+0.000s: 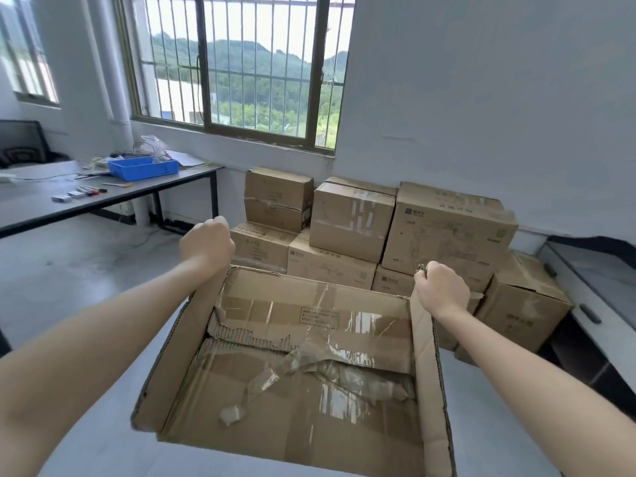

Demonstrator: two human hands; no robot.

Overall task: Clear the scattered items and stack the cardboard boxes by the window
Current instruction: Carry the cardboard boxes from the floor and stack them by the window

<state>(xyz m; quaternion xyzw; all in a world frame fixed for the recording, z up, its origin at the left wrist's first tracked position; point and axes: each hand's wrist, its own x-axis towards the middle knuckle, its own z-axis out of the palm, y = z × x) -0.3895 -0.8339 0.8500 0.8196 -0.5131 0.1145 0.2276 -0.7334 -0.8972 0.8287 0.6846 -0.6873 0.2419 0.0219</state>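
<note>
**One open cardboard box (292, 390) being held up in two hands**

The left hand (206, 244) and right hand (442, 290) are each gripping a far corner of it, fingers curled tight, in front of at least seven stacked boxes (447, 232) under the window (234, 70). One blue tray (142, 168) is sitting on the table (41, 201).

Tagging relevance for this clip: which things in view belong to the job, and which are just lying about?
Job: open cardboard box, gripped by left hand and right hand; stacked boxes below the window.
Lying about: blue tray, table, black chair, low cabinet.
</note>
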